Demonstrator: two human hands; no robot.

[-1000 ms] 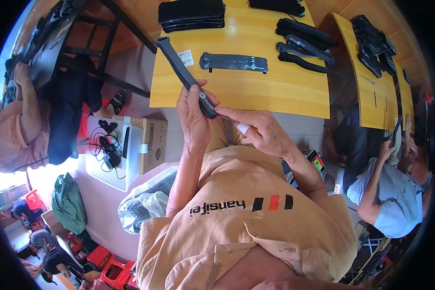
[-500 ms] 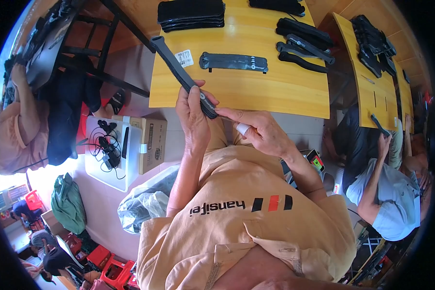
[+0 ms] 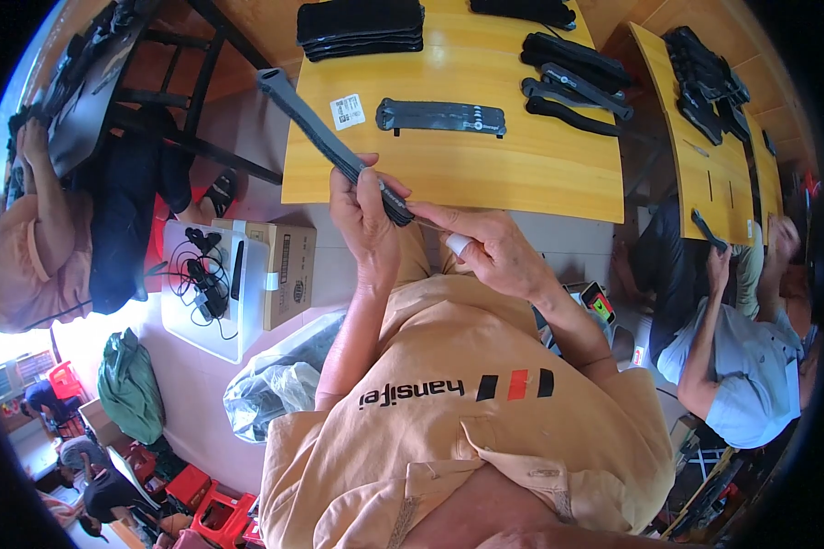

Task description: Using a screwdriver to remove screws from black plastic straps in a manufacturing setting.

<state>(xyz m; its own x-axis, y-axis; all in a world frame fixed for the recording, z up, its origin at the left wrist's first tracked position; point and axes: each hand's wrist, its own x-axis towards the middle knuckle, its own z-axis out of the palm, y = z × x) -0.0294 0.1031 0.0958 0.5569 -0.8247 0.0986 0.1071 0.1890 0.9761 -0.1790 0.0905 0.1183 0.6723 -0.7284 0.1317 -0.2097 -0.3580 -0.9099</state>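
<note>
My left hand [image 3: 368, 209] is closed round the lower part of a long, dark grey folded fabric strap [image 3: 313, 125]. The strap slants up and to the left over the table's near edge, with light print near its lower end. My right hand [image 3: 496, 245] has its index finger stretched out, the tip at the strap's lower end. A white wrap covers one of its digits, which stands apart from the index finger, and no object shows in its grasp. Beyond my hands, a similar grey strap [image 3: 441, 117] lies flat on the yellow table [image 3: 522, 178], beside a white label [image 3: 347, 111].
A stack of black fabric pieces [image 3: 361, 29] sits at the table's back left, with more dark straps [image 3: 572, 105] at the right. A white bin [image 3: 181, 311] of cables and a carton [image 3: 290, 274] stand at left. Co-workers sit on both sides.
The strap's upper end has swung a little left and my left hand has tilted slightly with it. At the right, a co-worker's dark strap has shifted left.
</note>
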